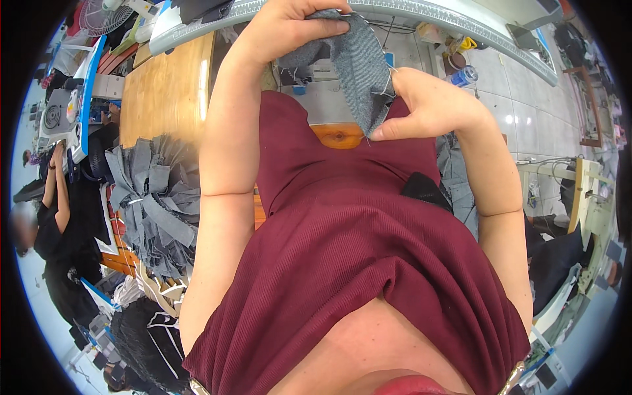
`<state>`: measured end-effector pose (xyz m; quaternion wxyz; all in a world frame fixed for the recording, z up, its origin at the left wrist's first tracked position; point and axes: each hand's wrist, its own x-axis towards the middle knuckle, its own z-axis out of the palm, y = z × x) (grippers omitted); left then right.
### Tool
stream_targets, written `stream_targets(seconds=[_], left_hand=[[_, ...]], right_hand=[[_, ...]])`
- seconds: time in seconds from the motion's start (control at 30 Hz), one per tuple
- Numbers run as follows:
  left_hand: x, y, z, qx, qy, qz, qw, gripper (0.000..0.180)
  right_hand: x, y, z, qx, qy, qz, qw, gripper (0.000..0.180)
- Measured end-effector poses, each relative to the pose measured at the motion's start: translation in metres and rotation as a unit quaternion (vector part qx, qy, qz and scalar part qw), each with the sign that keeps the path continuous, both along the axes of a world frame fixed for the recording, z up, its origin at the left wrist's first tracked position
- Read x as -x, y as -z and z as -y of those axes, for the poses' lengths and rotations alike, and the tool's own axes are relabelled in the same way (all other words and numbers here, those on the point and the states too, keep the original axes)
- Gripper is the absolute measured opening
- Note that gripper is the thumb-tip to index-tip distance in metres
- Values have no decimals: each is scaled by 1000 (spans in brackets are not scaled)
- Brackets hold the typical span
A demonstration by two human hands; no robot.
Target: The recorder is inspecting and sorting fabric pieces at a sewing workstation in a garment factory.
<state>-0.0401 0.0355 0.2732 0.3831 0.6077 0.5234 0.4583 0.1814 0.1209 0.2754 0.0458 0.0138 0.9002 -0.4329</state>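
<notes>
A grey-blue denim piece [359, 62] with frayed, thread-trailing edges hangs between my two hands, above my lap. My left hand [293, 29] pinches its upper end between thumb and fingers, close to the table's near edge. Lower down and to the right, my right hand [431, 105] grips the denim's tapering lower end, its thumb at the tip; the other fingers are partly hidden behind the cloth. Part of the denim folds away to the left under my left hand.
A grey table edge with a printed ruler scale [447, 18] curves across the top. Left are a wooden board [164, 92] and a bundle of denim strips [155, 204]. A blue-labelled bottle [464, 76] stands right, and more denim [457, 178] lies beside me. A person [56, 210] works far left.
</notes>
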Motion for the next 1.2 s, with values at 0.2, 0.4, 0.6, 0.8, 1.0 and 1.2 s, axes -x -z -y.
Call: stream_targets(seconds=[0.2, 0.4, 0.6, 0.8, 1.0, 1.2], left_hand=[[6, -4, -1, 4, 0, 25, 1000, 9], [4, -8, 5, -208, -153, -140, 956, 19], [-82, 26, 22, -334, -176, -160, 912, 17], [-102, 13, 27, -250, -7, -143, 958, 16], [-88, 2, -2, -232, -186, 77, 952, 15], [-80, 2, -2, -175, -173, -15, 969, 9]], right_hand=[[2, -10, -5, 19, -45, -33, 998, 30], [-5, -27, -24, -38, 4, -158, 987, 35], [6, -49, -43, -230, 286, -470, 802, 26], [22, -11, -31, -270, 354, -531, 721, 27], [25, 3, -20, -96, 300, -510, 800, 27], [17, -11, -20, -170, 251, -436, 848, 29]])
